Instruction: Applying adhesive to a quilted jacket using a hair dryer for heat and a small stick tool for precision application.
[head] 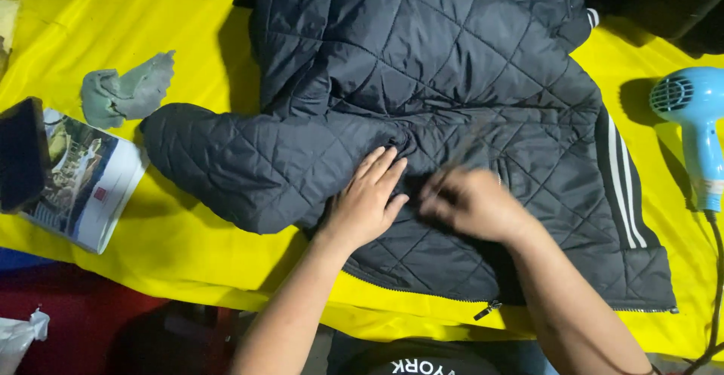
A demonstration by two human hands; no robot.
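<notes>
Lay spread on yellow cloth (188,247): dark quilted jacket (452,66). Pressed flat on it near the sleeve, fingers together: left hand (368,202). Blurred, grip impossible to tell: right hand (471,203). Nearby at right: blue hair dryer (697,130).

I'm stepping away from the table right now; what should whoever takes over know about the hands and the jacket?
Left hand: open, flat on the dark quilted jacket, pressing beside the sleeve.
Right hand: blurred, on the jacket; a thin stick-like thing seems to be in its fingers, grip unclear.
Jacket lies spread on the yellow cloth.
Blue hair dryer lies to the right, untouched; grey rag and booklet to the left.
</notes>
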